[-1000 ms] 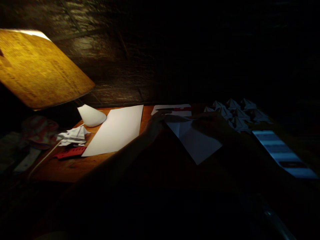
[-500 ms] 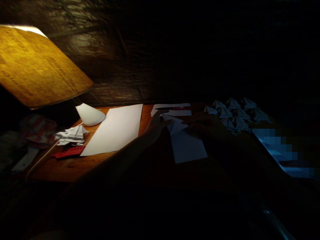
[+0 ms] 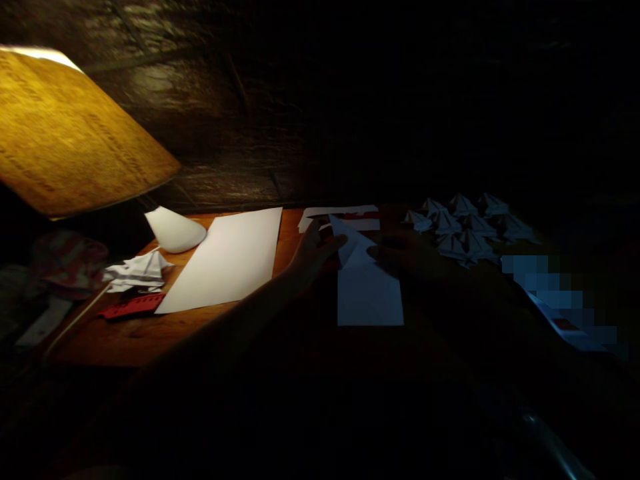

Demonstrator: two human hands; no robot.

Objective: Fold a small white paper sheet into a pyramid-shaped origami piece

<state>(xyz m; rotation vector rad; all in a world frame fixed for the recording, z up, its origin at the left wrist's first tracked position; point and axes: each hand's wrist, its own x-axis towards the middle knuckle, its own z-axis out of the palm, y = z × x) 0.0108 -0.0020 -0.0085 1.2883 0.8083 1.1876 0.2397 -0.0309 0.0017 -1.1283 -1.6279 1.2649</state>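
Observation:
A partly folded sheet of paper (image 3: 371, 297) is held between my two hands, its folded triangular top pointing away from me and its flat, square-ended part toward me. My left hand (image 3: 316, 250) is closed on the left side of the fold, the thumb lying on the paper. On the other side, my right hand (image 3: 403, 252) grips the right edge with its thumb on top; deep shadow hides most of its fingers. Just behind the fold lie white paper pieces (image 3: 370, 225) with a dark-bladed, red-handled knife (image 3: 354, 215) on them.
A lamp with a yellow shade (image 3: 85, 140) and white base (image 3: 175, 230) stands at the left. Near it lie a large white sheet (image 3: 225, 260), a red object (image 3: 133, 307) and a crumpled-looking folded paper (image 3: 140, 272). Several folded paper shapes (image 3: 465, 227) sit at the right, beside a pixelated bluish patch (image 3: 560, 300).
The folded paper has turned so its lower part points straight toward me. My left thumb now shows on the fold, and the right hand has shifted slightly. The view has moved a little.

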